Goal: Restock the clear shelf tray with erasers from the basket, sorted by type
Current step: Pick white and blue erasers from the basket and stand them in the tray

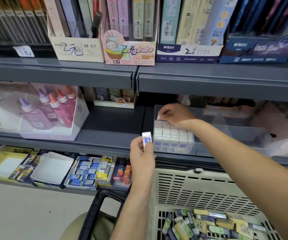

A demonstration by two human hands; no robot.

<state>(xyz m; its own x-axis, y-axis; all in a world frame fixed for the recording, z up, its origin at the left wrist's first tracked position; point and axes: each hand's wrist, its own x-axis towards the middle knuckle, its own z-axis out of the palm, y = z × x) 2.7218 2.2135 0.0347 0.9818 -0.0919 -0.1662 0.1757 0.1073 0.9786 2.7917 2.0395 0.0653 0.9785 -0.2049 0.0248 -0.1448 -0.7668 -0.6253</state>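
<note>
white erasers (172, 134) nearly fill the left compartment of the clear tray (243, 134); my right hand (176, 116) pinches one at its back row, my left hand (142, 155) grips another just outside. the basket (200, 186) holds mixed types, so i judge much remains.

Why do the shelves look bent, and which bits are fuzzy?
Head view: the wide lens bows the grey shelf edge; the pink bottles at left and the clear tray at right blur; the eraser in the left hand is sharper.
</note>
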